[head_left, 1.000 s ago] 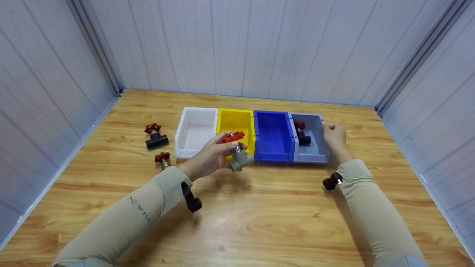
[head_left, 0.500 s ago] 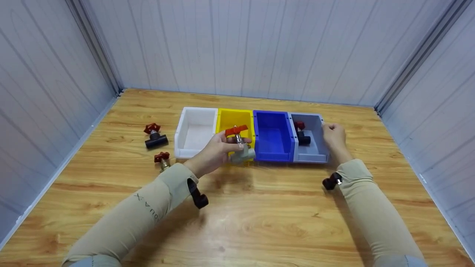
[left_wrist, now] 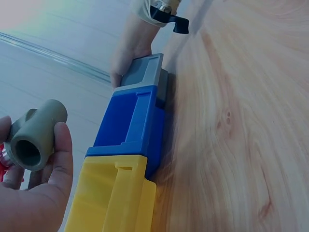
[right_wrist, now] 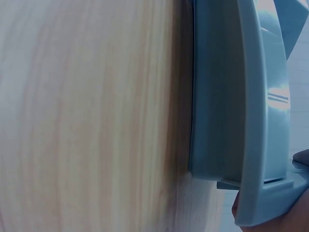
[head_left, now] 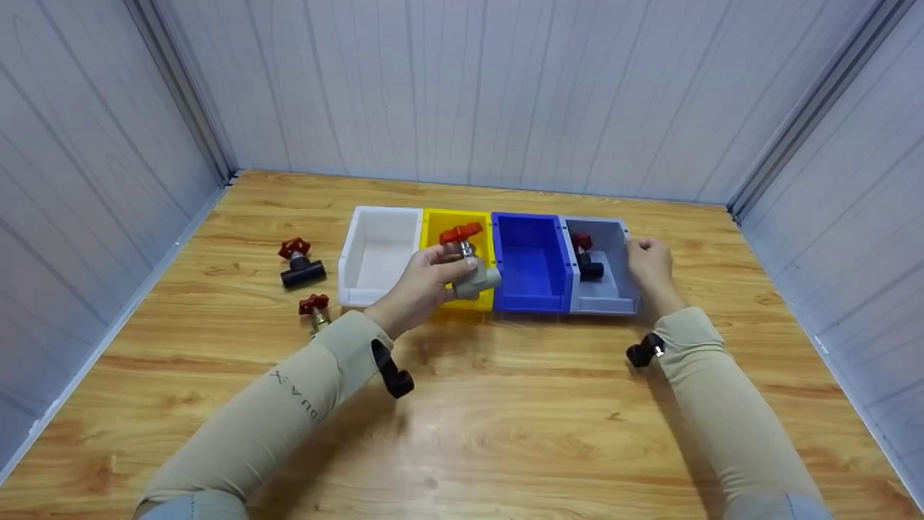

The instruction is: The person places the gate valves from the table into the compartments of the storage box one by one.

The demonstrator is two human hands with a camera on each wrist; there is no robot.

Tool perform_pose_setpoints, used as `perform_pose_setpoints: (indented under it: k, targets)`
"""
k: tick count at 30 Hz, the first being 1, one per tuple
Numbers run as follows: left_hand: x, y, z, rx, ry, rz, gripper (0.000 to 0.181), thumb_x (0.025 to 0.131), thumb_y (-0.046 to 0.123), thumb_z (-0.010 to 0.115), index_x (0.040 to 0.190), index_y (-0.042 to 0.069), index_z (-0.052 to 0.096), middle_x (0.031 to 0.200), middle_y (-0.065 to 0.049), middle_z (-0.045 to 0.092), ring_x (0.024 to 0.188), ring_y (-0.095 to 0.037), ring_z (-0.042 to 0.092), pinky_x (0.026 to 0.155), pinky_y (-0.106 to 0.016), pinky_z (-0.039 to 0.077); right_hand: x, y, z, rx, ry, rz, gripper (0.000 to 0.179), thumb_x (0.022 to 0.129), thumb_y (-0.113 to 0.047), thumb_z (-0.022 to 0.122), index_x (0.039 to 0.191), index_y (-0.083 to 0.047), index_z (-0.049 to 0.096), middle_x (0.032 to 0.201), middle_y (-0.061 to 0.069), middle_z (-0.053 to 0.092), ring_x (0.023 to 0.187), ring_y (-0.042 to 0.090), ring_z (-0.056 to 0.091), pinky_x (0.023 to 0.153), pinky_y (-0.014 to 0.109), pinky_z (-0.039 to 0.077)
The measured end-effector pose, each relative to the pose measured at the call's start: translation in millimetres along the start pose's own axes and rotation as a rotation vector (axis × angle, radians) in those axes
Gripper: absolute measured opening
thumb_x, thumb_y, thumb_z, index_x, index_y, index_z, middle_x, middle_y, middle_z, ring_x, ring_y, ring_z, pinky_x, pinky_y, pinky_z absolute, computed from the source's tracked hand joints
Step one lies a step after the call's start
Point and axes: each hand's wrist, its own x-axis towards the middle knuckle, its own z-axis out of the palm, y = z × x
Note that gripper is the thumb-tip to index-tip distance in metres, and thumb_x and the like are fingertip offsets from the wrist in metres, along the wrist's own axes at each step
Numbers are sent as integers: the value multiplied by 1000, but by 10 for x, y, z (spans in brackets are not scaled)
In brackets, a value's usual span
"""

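My left hand [head_left: 419, 285] holds a grey pipe valve with a red handwheel [head_left: 473, 280] above the front part of the yellow bin [head_left: 433, 225]. Seen from the left wrist, the grey valve body [left_wrist: 41, 130] has a round open end facing the camera, and thumb and fingers pinch it. At the right end of the bin row, my right hand [head_left: 651, 266] grips the side wall of the grey bin [head_left: 610, 306]; the right wrist view has fingers at that bin's edge [right_wrist: 265, 203]. Inside the grey bin lies a black valve with a dark red handwheel [head_left: 590, 270].
A white bin [head_left: 361, 296] and a blue bin [head_left: 530, 303] stand in the same row. On the wooden table [head_left: 505, 426] to the left lie a black valve [head_left: 303, 274] and a brass valve [head_left: 315, 307], the latter partly hidden by the left sleeve. Panel walls surround the table.
My left hand has moved slightly forward and right with the grey valve, tilting it so the red handwheel sits higher over the yellow bin. The right hand stays on the grey bin.
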Motion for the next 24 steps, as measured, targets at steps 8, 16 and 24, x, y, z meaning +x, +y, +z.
perform_pose_setpoints:
  k: [8, 16, 24]
  targets:
    - [56, 61, -16, 33, 19, 21, 60, 108, 9, 66, 161, -2, 41, 149, -23, 54, 119, -29, 66, 96, -36, 63, -19, -18, 4, -3, 9, -3, 37, 112, -25, 49, 126, 5, 66, 137, 22, 64, 120, 27, 56, 92, 25, 44]
    - [115, 129, 83, 129, 65, 46, 54, 103, 11, 76, 152, 7, 55, 143, -20, 58, 125, -31, 66, 102, -37, 63, -19, -8, 4, 1, 7, 3, 34, 111, -25, 49, 119, 3, 66, 128, 19, 63, 113, 25, 56, 86, 23, 43]
    - [200, 174, 194, 228, 114, 61, 60, 101, 14, 79, 156, 10, 57, 143, -14, 66, 128, -28, 66, 114, -41, 57, -11, -11, 1, 4, 18, 6, 25, 111, -27, 51, 98, -8, 61, 109, 10, 59, 102, 22, 53, 82, 24, 43]
